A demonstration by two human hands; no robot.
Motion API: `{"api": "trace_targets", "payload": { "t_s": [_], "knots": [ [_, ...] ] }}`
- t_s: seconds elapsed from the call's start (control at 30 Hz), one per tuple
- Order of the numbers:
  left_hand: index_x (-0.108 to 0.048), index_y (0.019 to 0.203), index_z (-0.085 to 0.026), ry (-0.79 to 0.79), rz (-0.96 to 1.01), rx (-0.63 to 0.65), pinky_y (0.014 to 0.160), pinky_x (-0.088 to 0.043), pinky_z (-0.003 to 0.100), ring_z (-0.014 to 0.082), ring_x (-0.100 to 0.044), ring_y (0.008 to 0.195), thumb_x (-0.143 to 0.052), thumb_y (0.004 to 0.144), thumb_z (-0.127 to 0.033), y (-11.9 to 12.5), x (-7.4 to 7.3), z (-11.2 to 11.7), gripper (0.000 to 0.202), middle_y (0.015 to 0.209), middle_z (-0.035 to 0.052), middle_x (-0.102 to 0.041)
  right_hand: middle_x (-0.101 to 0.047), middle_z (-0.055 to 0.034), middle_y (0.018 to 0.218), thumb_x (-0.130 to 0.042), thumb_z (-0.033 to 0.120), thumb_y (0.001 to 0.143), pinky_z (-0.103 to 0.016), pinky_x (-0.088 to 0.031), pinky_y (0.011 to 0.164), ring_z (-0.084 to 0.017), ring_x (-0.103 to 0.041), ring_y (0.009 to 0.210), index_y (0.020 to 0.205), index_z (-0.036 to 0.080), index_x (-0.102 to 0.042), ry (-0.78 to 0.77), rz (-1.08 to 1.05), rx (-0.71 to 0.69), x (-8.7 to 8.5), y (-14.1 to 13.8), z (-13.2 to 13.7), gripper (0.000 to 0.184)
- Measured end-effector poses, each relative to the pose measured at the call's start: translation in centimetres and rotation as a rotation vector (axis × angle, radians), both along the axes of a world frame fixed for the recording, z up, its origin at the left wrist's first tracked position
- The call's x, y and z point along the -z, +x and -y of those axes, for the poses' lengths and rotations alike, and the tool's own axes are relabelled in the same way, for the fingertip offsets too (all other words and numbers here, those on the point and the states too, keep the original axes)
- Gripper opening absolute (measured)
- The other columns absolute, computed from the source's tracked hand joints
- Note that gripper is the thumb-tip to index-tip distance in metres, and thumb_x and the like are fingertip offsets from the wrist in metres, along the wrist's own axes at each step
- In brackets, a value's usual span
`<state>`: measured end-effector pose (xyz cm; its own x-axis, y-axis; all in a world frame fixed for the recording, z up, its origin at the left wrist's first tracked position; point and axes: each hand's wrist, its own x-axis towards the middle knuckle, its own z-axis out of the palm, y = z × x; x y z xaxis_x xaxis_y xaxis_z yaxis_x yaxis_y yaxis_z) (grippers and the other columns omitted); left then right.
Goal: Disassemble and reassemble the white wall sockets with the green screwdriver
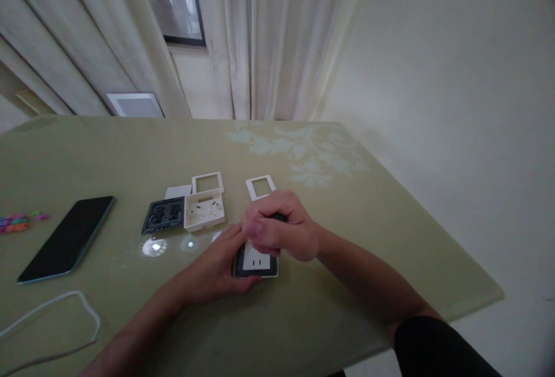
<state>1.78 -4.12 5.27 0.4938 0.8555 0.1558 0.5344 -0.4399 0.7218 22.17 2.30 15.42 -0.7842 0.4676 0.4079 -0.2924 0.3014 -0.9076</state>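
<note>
A wall socket [256, 258] with a white face and a dark frame lies on the table, two slots visible near its lower edge. My left hand [219, 261] grips its left side, thumb along the near edge and fingers toward the far side. Above the socket, my right hand [281, 229] is closed in a fist around a dark-handled tool [278, 217]. Only the top of that handle shows; its lower part is hidden by my fingers. Just beyond my right hand lies a white frame [261, 186], partly covered by it.
Left of my hands are a white back box [204, 210], a dark socket plate [163, 215], another white frame [208, 182] and a white flat piece [177, 192]. Farther left lie a black tablet [67, 239], small colourful items [19, 222] and a white cable [82, 296]. A wall [455, 105] borders the right.
</note>
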Motion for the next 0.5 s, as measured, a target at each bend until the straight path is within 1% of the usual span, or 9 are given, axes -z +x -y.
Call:
{"api": "trace_targets", "payload": {
  "t_s": [0.03,0.1,0.17,0.2,0.27,0.3,0.33,0.43,0.5],
  "knots": [
    [-0.065,0.133,-0.029,-0.013,-0.001,0.016,0.107,-0.06,0.05,0.032,-0.07,0.119,-0.079,0.082,-0.032,-0.1,0.2,0.1,0.053,0.133,0.005,-0.071,-0.057,0.002,0.068,-0.053,0.04,0.108,-0.026,-0.046,0.062,-0.012,-0.054,0.062,0.073,0.022,-0.056,0.106,0.032,0.078,-0.3,0.1,-0.1,0.04],
    [-0.057,0.145,-0.029,-0.044,-0.007,0.047,0.112,-0.057,0.052,0.034,-0.066,0.128,-0.08,0.084,-0.031,-0.2,0.6,0.0,0.064,0.142,0.0079,-0.067,-0.063,-0.0026,0.077,-0.042,0.038,0.109,-0.03,-0.047,0.074,-0.016,-0.058,0.075,0.078,0.021,-0.057,0.434,0.152,0.285,-1.1,0.4,-0.2,0.038],
    [-0.052,0.151,-0.03,-0.05,-0.014,0.062,0.115,-0.054,0.053,0.0352,-0.063,0.133,-0.082,0.084,-0.032,-0.4,0.8,0.0,0.074,0.146,0.0095,-0.064,-0.066,-0.004,0.079,-0.039,0.039,0.109,-0.031,-0.039,0.07,-0.017,-0.056,0.074,0.086,0.021,-0.06,0.748,0.38,0.552,-1.8,0.9,-0.1,0.036],
    [-0.05,0.153,-0.03,-0.043,-0.016,0.065,0.117,-0.053,0.054,0.0357,-0.062,0.136,-0.083,0.084,-0.032,-0.4,0.9,0.0,0.077,0.149,0.0101,-0.063,-0.067,-0.0036,0.076,-0.04,0.042,0.11,-0.031,-0.032,0.065,-0.017,-0.053,0.069,0.089,0.02,-0.062,0.845,0.515,0.669,-2.2,1.2,0.2,0.037],
    [-0.048,0.156,-0.03,-0.01,-0.025,0.055,0.119,-0.05,0.055,0.0374,-0.059,0.139,-0.083,0.083,-0.032,-0.3,1.1,0.0,0.08,0.153,0.0112,-0.06,-0.068,-0.0028,0.072,-0.045,0.053,0.11,-0.033,-0.018,0.06,-0.015,-0.048,0.06,0.094,0.02,-0.064,0.927,0.734,0.81,-2.8,1.9,0.9,0.041],
    [-0.048,0.157,-0.03,0.011,-0.03,0.043,0.12,-0.049,0.057,0.0384,-0.058,0.141,-0.083,0.083,-0.032,-0.2,1.2,0.0,0.081,0.154,0.0117,-0.06,-0.068,-0.0028,0.071,-0.048,0.057,0.109,-0.034,-0.015,0.06,-0.015,-0.048,0.059,0.095,0.02,-0.064,0.937,0.787,0.819,-3.0,2.3,1.3,0.043],
    [-0.049,0.156,-0.03,0.03,-0.036,0.026,0.12,-0.049,0.057,0.0391,-0.058,0.141,-0.082,0.083,-0.032,0.0,1.3,0.1,0.08,0.154,0.012,-0.06,-0.069,-0.0028,0.072,-0.049,0.06,0.109,-0.034,-0.014,0.06,-0.015,-0.048,0.059,0.095,0.02,-0.064,0.939,0.802,0.786,-3.2,2.7,1.6,0.045],
    [-0.056,0.151,-0.029,0.053,-0.032,-0.037,0.112,-0.056,0.055,0.0377,-0.064,0.13,-0.082,0.082,-0.032,0.3,1.4,0.1,0.073,0.144,0.0116,-0.065,-0.069,-0.0023,0.076,-0.045,0.055,0.113,-0.032,-0.022,0.061,-0.016,-0.053,0.064,0.099,0.02,-0.062,0.91,0.755,0.553,-3.7,3.7,2.0,0.041],
    [-0.058,0.149,-0.029,0.043,-0.026,-0.046,0.107,-0.059,0.053,0.0361,-0.067,0.124,-0.082,0.082,-0.032,0.3,1.4,0.1,0.071,0.138,0.0108,-0.067,-0.07,-0.0028,0.082,-0.043,0.049,0.115,-0.03,-0.029,0.065,-0.017,-0.056,0.07,0.103,0.02,-0.06,0.887,0.714,0.425,-3.9,4.2,1.6,0.037]
  ]
}}
